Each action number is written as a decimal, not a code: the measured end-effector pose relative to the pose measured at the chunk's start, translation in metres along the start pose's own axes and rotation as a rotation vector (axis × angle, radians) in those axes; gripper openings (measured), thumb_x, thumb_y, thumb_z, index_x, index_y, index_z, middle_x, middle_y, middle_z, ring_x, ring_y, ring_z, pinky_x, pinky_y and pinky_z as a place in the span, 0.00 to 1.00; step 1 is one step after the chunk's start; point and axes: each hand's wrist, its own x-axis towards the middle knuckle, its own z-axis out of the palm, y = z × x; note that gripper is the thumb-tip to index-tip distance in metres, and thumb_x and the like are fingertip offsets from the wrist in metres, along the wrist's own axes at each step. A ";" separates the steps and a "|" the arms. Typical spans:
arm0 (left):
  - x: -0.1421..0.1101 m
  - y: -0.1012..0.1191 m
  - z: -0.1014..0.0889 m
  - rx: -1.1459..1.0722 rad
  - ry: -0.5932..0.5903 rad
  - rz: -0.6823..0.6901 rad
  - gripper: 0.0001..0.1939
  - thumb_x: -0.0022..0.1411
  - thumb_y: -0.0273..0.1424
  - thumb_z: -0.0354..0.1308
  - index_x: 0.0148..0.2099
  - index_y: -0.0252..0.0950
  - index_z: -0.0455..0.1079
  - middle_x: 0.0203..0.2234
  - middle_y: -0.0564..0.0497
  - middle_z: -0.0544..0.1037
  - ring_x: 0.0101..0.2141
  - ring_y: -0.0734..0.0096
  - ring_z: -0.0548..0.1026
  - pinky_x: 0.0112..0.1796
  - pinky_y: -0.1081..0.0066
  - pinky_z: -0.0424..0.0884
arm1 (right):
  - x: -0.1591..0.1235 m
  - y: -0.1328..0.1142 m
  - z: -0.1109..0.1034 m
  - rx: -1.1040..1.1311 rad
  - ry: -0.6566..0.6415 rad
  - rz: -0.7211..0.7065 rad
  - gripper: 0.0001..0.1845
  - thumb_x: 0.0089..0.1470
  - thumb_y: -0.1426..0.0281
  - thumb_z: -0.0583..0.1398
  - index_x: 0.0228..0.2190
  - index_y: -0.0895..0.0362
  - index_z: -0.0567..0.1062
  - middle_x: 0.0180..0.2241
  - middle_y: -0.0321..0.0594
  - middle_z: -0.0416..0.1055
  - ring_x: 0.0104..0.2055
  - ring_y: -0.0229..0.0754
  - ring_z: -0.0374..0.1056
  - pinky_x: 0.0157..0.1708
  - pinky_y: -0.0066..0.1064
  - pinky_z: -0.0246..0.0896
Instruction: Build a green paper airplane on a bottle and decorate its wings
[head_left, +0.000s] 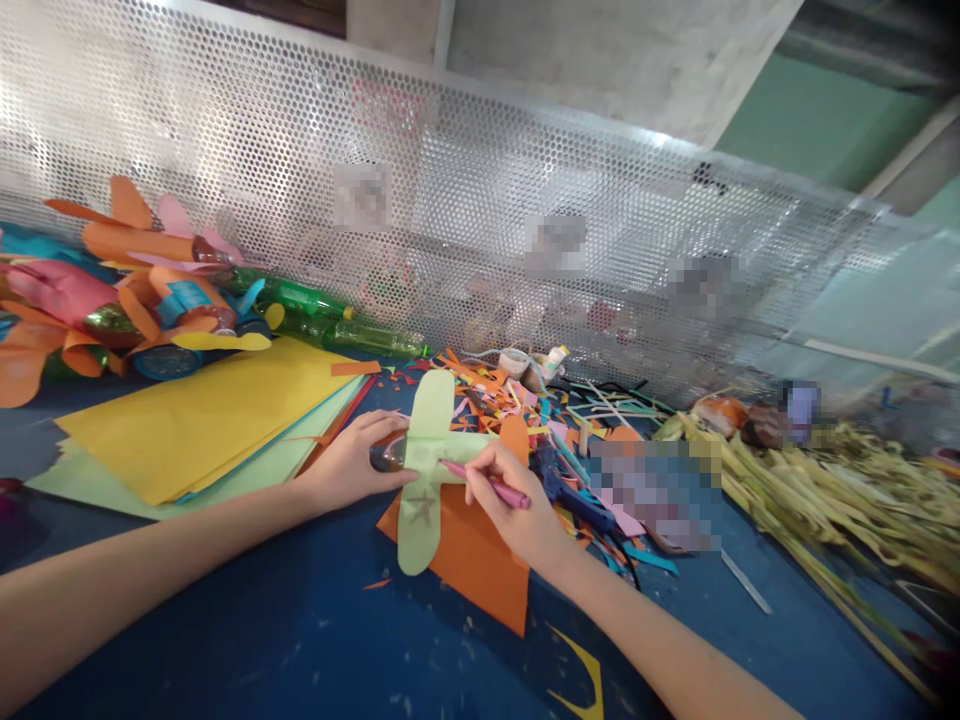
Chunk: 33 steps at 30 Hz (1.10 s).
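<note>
A pale green paper aeroplane point(426, 470) built round a bottle lies on an orange sheet point(480, 570) on the blue table point(300, 640). My left hand point(356, 462) is closed round the bottle's nose end and steadies it. My right hand point(510, 500) pinches a pink pen point(487, 486) whose tip touches the green body near the wing. A star is drawn on the near wing.
A stack of yellow and green paper sheets point(202, 420) lies at the left, finished paper-covered bottle planes point(150, 290) and green bottles point(337, 325) behind it. Paper scraps point(555, 410) lie beyond my hands, dried leaf strips point(825, 490) at the right. A perforated metal screen point(480, 220) backs the table.
</note>
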 end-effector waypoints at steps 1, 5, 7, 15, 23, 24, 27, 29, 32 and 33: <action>0.000 0.000 0.000 0.000 -0.001 0.000 0.26 0.49 0.41 0.64 0.50 0.39 0.66 0.49 0.44 0.71 0.52 0.56 0.67 0.52 0.56 0.63 | 0.000 0.000 0.000 -0.001 0.001 0.007 0.08 0.59 0.66 0.52 0.28 0.54 0.62 0.23 0.32 0.66 0.25 0.36 0.63 0.28 0.28 0.59; -0.001 -0.001 0.001 0.008 0.005 0.005 0.26 0.50 0.42 0.64 0.49 0.38 0.65 0.49 0.44 0.71 0.52 0.56 0.67 0.53 0.56 0.63 | 0.000 -0.001 0.000 0.004 0.010 0.018 0.08 0.59 0.67 0.52 0.28 0.54 0.62 0.23 0.31 0.65 0.25 0.35 0.63 0.28 0.27 0.58; 0.000 -0.001 0.002 0.012 0.008 0.001 0.26 0.50 0.42 0.64 0.49 0.38 0.65 0.49 0.44 0.71 0.52 0.56 0.67 0.53 0.56 0.63 | 0.000 -0.001 0.000 0.007 0.011 0.017 0.08 0.59 0.67 0.52 0.28 0.54 0.62 0.23 0.32 0.65 0.25 0.35 0.63 0.29 0.28 0.58; 0.000 0.000 0.000 0.002 0.006 0.000 0.27 0.50 0.42 0.64 0.50 0.36 0.66 0.49 0.42 0.70 0.51 0.55 0.68 0.52 0.57 0.64 | 0.000 0.001 0.000 0.006 -0.051 0.003 0.06 0.60 0.66 0.52 0.30 0.53 0.63 0.27 0.35 0.69 0.29 0.38 0.66 0.33 0.32 0.60; -0.001 -0.002 0.002 0.004 0.017 0.012 0.27 0.50 0.42 0.64 0.50 0.37 0.66 0.49 0.42 0.70 0.51 0.55 0.68 0.52 0.56 0.64 | 0.000 -0.002 0.000 -0.010 -0.023 -0.001 0.08 0.60 0.67 0.52 0.28 0.54 0.62 0.25 0.33 0.67 0.27 0.36 0.64 0.31 0.29 0.58; -0.001 -0.002 0.002 0.011 0.016 0.005 0.28 0.50 0.42 0.64 0.50 0.37 0.65 0.49 0.42 0.70 0.51 0.55 0.67 0.52 0.56 0.64 | 0.000 -0.003 0.000 -0.008 -0.018 0.004 0.08 0.60 0.68 0.52 0.28 0.54 0.62 0.24 0.32 0.67 0.26 0.36 0.64 0.30 0.28 0.58; 0.000 -0.002 0.001 0.018 0.007 0.002 0.27 0.49 0.42 0.64 0.50 0.36 0.65 0.49 0.42 0.71 0.51 0.55 0.67 0.52 0.56 0.64 | 0.000 -0.003 -0.001 -0.007 -0.001 0.026 0.08 0.59 0.68 0.52 0.27 0.54 0.62 0.23 0.31 0.66 0.25 0.35 0.63 0.28 0.27 0.56; 0.000 -0.001 0.001 0.017 0.002 0.004 0.27 0.50 0.42 0.64 0.50 0.37 0.65 0.49 0.43 0.71 0.52 0.55 0.67 0.52 0.56 0.64 | 0.000 -0.003 -0.001 -0.010 0.009 0.038 0.08 0.59 0.69 0.52 0.27 0.55 0.62 0.23 0.31 0.66 0.25 0.35 0.63 0.28 0.26 0.56; 0.000 0.000 0.000 0.017 0.007 0.004 0.26 0.50 0.42 0.63 0.50 0.37 0.65 0.49 0.43 0.71 0.52 0.55 0.67 0.52 0.56 0.64 | -0.001 -0.003 0.000 -0.008 0.018 0.043 0.09 0.59 0.69 0.52 0.27 0.55 0.62 0.23 0.31 0.66 0.26 0.35 0.64 0.29 0.27 0.57; 0.000 0.000 0.000 0.017 0.008 0.005 0.26 0.50 0.42 0.63 0.50 0.38 0.65 0.49 0.43 0.71 0.52 0.55 0.67 0.52 0.56 0.64 | -0.001 -0.002 0.000 -0.007 0.019 0.044 0.09 0.59 0.69 0.52 0.27 0.55 0.62 0.23 0.31 0.66 0.25 0.35 0.64 0.29 0.27 0.56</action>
